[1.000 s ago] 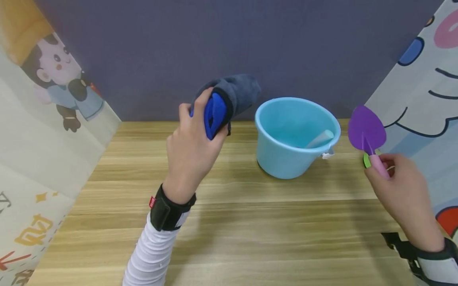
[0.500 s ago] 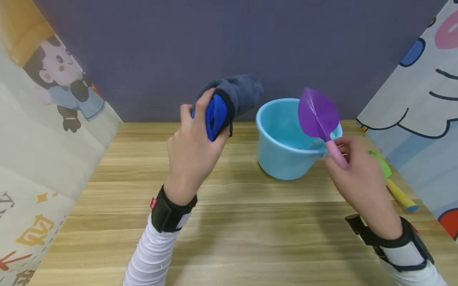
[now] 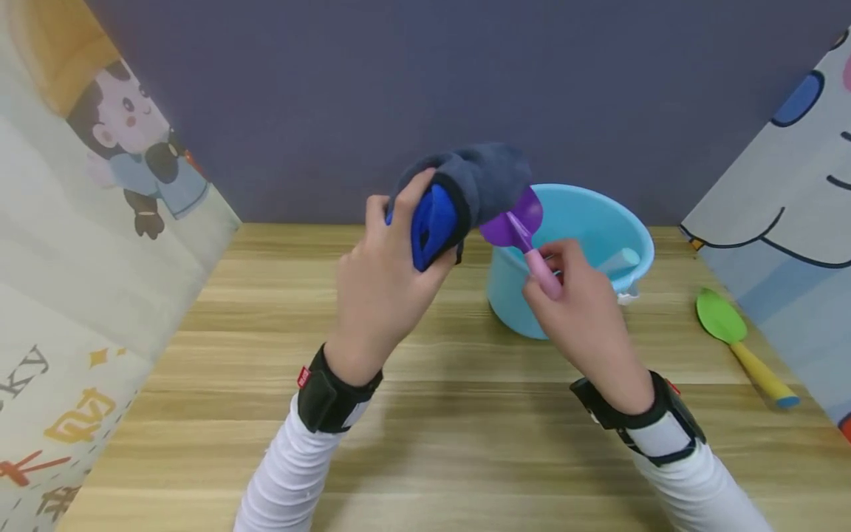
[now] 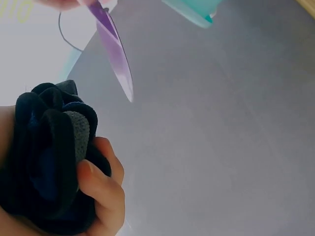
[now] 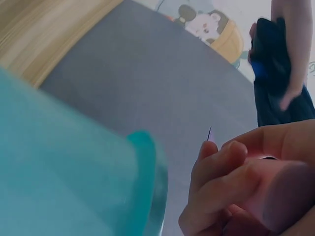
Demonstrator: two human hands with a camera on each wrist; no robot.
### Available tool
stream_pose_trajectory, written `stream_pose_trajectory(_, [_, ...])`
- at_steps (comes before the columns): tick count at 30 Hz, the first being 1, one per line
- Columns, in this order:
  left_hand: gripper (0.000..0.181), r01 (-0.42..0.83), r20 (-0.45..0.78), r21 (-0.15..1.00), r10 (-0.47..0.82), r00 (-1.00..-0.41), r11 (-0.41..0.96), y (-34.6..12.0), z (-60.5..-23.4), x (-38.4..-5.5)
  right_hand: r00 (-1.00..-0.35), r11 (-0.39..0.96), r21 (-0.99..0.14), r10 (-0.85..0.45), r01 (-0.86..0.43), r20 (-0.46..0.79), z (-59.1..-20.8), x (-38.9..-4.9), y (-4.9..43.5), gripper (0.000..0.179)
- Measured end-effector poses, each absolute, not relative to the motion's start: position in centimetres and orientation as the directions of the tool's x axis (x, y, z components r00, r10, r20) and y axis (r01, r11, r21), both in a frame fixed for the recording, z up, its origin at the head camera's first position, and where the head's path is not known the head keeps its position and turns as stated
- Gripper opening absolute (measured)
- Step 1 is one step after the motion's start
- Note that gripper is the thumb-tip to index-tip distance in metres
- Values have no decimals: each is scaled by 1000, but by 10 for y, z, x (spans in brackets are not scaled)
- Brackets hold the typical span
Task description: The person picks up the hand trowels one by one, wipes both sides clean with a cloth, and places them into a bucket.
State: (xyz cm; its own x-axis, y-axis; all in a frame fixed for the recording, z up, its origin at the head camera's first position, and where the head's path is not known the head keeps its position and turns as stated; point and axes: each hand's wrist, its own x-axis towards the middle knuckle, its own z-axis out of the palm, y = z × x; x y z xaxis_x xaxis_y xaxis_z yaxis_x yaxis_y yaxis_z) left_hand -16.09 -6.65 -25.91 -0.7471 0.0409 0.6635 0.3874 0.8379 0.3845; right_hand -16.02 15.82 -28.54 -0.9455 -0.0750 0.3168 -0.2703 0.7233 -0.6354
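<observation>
My left hand [image 3: 385,288] grips a folded dark grey-blue cloth [image 3: 499,177] with a bright blue inside, raised over the table. In the left wrist view, fingers curl around the dark bundled cloth [image 4: 54,162]. My right hand [image 3: 585,310] pinches the pink handle of a purple toy shovel [image 3: 521,222], its blade pointing up and left. In the head view the cloth overlaps part of that blade. A light blue bucket [image 3: 592,214] stands just behind the right hand, which hides part of its front. Seen from the right wrist, the bucket's wall [image 5: 69,172] is close beside the fingers.
A pale blue handle end [image 3: 620,261] shows inside the bucket. On the right of the wooden table [image 3: 465,458] lies a toy shovel with a green blade [image 3: 721,316] and yellow handle. A dark wall [image 3: 332,111] rises behind, with printed panels at both sides.
The right hand has carried the purple shovel leftward, from right of the bucket across its front to the cloth. The left hand keeps its grip on the cloth. The green shovel has come into full view.
</observation>
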Motion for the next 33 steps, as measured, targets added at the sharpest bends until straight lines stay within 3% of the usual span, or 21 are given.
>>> stream_pose_trajectory(11, [75,452,629,323,168,-759,831,-50,-271,-156,-908,645,-660,-136,-385,397,-292,-156,122,30])
stream_pose_trajectory(17, [74,476,626,272,222,-748,836,-46,-283,-154,-905,671,-639,-115,-375,411,-298,-146,112,10])
stream_pose_trajectory(27, [72,468,619,258,228,-752,845,-54,-287,-149,-860,694,-564,-161,-447,484,-302,-139,106,6])
stream_pose_trajectory(33, [72,431,583,243,225,-781,869,-57,-284,-146,-823,695,-520,-187,-496,536,-306,-139,103,18])
